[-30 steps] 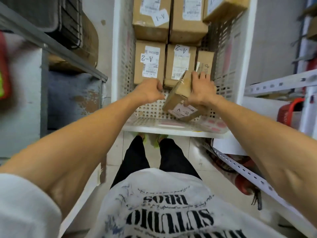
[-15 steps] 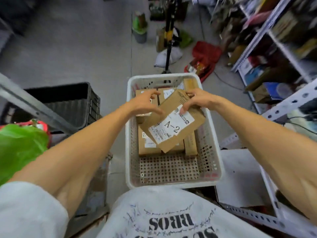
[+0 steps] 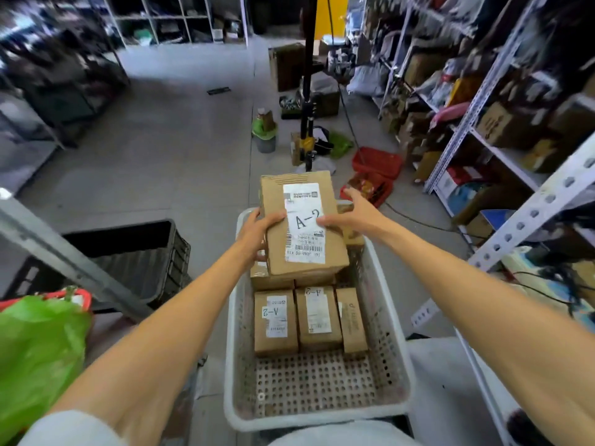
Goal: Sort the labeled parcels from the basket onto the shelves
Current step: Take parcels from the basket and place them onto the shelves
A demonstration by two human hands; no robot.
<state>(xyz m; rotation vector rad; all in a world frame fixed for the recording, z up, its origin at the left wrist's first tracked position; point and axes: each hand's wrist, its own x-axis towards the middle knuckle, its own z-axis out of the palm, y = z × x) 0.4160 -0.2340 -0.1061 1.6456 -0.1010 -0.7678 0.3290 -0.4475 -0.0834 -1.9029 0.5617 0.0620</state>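
Head view: A-2 parcel [image 3: 302, 220] held at frame centre, above far end of white basket [image 3: 389, 336]. Left hand [image 3: 257, 230] fingers curled round its left edge; right hand [image 3: 351, 214] grips right edge, thumb on label. More parcels [image 3: 275, 320] lie in basket, lower centre

Floor [image 3: 161, 140]: grey, laid in large slabs.
Black crate [image 3: 135, 252]: slatted plastic, open top, on the left.
Metal bar [image 3: 64, 252]: grey, slanting across the front of the crate.
Green bag [image 3: 35, 349]: glossy plastic, bottom left, with a red rim just behind it.
Bucket [image 3: 265, 143]: grey with a green liner, standing mid-floor.
Pole [image 3: 307, 91]: black, upright, with a yellow section low down, just right of the bucket.
Red baskets [image 3: 376, 162]: two, on the floor right of the pole.
Carton [image 3: 286, 66]: brown, far floor, beside the pole.
Cable [image 3: 418, 220]: black, trailing over the floor at right.
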